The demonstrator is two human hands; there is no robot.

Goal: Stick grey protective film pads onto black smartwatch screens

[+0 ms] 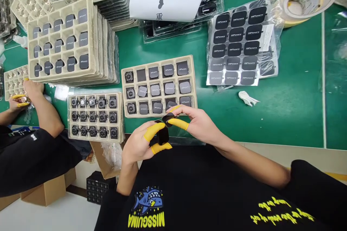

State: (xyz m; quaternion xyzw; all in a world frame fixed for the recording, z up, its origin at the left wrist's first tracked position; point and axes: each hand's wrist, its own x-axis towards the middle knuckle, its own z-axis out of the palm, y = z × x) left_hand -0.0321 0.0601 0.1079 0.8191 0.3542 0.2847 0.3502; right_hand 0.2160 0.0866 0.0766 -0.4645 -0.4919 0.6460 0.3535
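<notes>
My left hand [138,141], with yellow finger cots on thumb and finger, grips a black square smartwatch [163,136] by its sides. Close above it, my right hand [199,124], also in yellow finger cots, pinches a small dark, glossy piece [168,117], which looks like a screen film. Whether that piece touches the watch I cannot tell. Just beyond my hands lies a cream tray [160,60]. Its left column holds watches [129,76] showing their backs, while most other compartments show dark square labelled covers [169,87]. One compartment in the top row shows only a dark square [141,75].
Left of the tray sits another tray [95,140] of watches, with tall tray stacks [94,43] behind. Sheets of black stickers [235,48], a tape roll [287,5] and crumpled tissue [247,98] lie to the right. A co-worker's arms [45,110] are at far left.
</notes>
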